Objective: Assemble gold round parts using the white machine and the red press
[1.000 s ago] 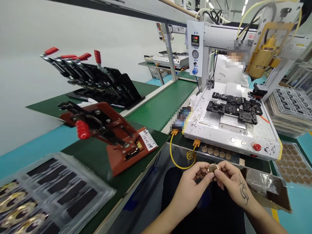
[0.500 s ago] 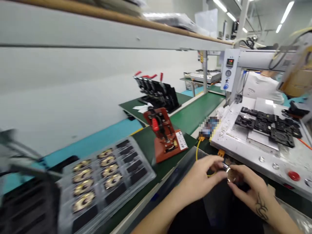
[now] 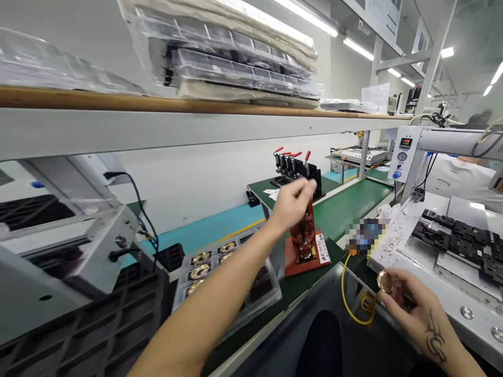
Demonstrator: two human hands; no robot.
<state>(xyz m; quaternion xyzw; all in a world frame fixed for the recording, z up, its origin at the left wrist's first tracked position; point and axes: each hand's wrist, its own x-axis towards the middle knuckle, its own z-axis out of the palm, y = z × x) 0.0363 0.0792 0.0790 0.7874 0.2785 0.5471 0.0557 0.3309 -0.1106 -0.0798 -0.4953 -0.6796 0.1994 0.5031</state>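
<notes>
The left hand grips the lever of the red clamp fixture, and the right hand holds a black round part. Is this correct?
Not quite. The head view shows the right hand holding a gold-coloured round part, not black. The left hand does grip the lever of the red clamp fixture.

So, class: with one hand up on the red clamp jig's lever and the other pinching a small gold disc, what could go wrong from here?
1. The right hand pinches the gold disc only at its fingertips, away from the bench, so it might slip and drop.
2. The left hand is at the lever of the red clamp jig; fingers could get pinched.
3. The yellow cable loops near the right hand and might snag.
</notes>
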